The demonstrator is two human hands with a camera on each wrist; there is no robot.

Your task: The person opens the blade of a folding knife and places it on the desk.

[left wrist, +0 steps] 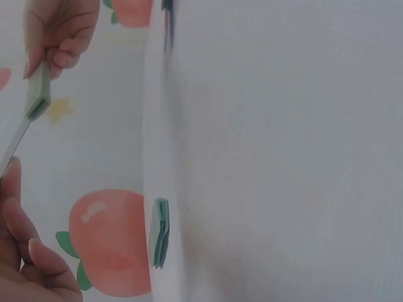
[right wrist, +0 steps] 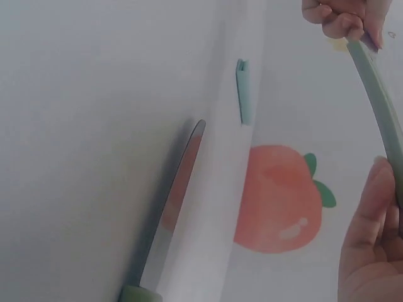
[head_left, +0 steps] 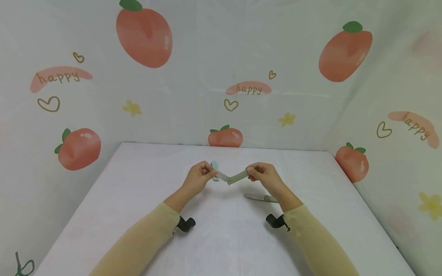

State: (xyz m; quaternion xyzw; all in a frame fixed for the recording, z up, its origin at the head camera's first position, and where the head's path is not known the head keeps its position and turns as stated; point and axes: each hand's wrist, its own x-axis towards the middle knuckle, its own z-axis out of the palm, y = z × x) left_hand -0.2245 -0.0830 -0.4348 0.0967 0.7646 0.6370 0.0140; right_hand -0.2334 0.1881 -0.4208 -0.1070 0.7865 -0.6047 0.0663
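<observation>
Both hands hold a folding knife up over the table, bent at its joint. My left hand (head_left: 198, 178) pinches its metal blade (head_left: 221, 175) between thumb and fingers. The green handle (head_left: 238, 177) is gripped at its far end by my right hand (head_left: 266, 174). In the left wrist view a slot shows in the end of the handle (left wrist: 39, 94). On the table below my right hand lies a knife (head_left: 255, 197) with a green handle, its blade pointing left. A slim teal folded piece (right wrist: 244, 93) with a slot stands behind my left hand.
The white table (head_left: 224, 237) meets a fabric backdrop (head_left: 193, 107) printed with fruit, hearts and flowers at the back and sides. A black camera mount (head_left: 186, 224) sits on the left wrist, another camera mount (head_left: 274, 221) on the right.
</observation>
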